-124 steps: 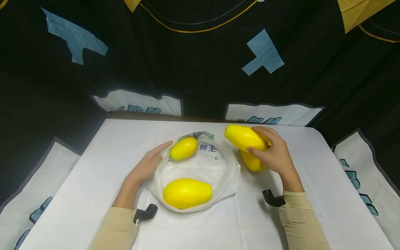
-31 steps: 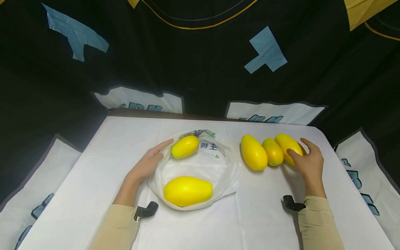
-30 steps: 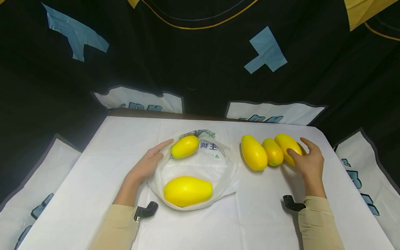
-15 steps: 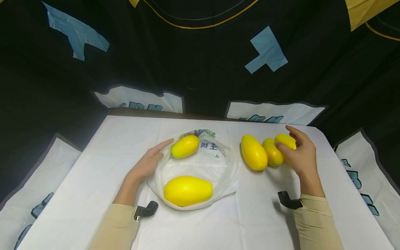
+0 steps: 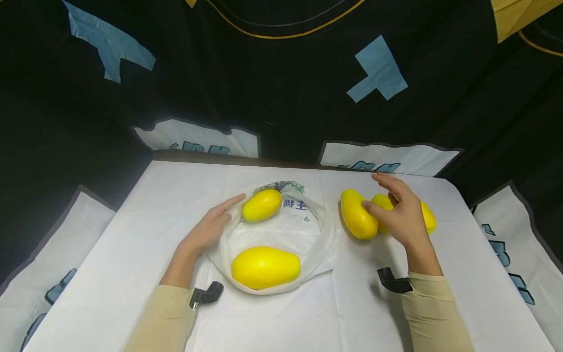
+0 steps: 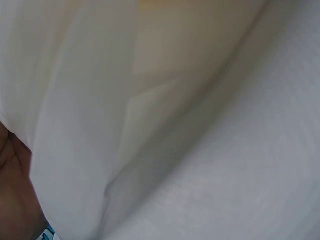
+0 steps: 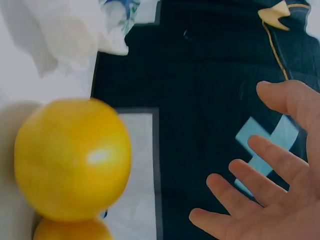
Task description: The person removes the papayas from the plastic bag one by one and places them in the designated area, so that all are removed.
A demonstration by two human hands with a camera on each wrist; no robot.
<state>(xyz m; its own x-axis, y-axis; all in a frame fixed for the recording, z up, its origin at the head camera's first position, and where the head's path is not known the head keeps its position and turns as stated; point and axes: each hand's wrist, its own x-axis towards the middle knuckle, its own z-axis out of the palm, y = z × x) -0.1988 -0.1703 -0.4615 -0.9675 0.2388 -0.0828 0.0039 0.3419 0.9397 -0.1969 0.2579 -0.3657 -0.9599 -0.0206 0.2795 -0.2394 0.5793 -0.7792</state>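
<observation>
My left hand [image 5: 208,227] lies at the left rim of a thin white plastic bag [image 5: 314,274], its index finger stretched along the opening. Inside the bag are a large yellow papaya-like fruit [image 5: 266,267] at the front and a smaller yellow fruit [image 5: 262,205] behind. My right hand [image 5: 403,217] hovers with spread fingers over the fruits right of the bag, holding nothing. Its thumb overlaps a long yellow fruit [image 5: 357,215]; a smaller one [image 5: 381,201] is partly hidden behind the fingers, and another [image 5: 428,218] shows past the knuckles. In the left wrist view, white bag film covers most of the scene.
A white cloth covers the table [image 5: 281,322]. Black curtain [image 5: 264,88] hangs behind, with blue tape [image 5: 380,68] on it. Black wrist mounts [image 5: 207,295] jut inward from both sleeves.
Earlier my right hand held a yellow fruit beside the bag, then set it down at the right end of the row. Now released, the hand has moved left. My left hand stays put.
</observation>
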